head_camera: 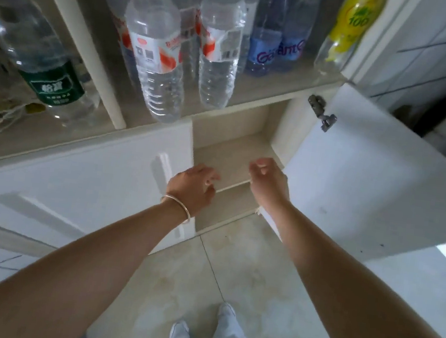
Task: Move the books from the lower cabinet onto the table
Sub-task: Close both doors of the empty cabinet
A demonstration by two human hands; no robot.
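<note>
books are not visible; the open lower cabinet [231, 164] shows bare shelves at twelve o'clock from both hands. left hand [193, 186] loosely curled, empty; right hand [268, 182] likewise, slightly deeper in.

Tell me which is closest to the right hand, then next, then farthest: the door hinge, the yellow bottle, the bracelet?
From the right hand:
1. Bracelet, on the left wrist beside it.
2. Door hinge, above, on the open door.
3. Yellow bottle, top right on the upper shelf.
</note>
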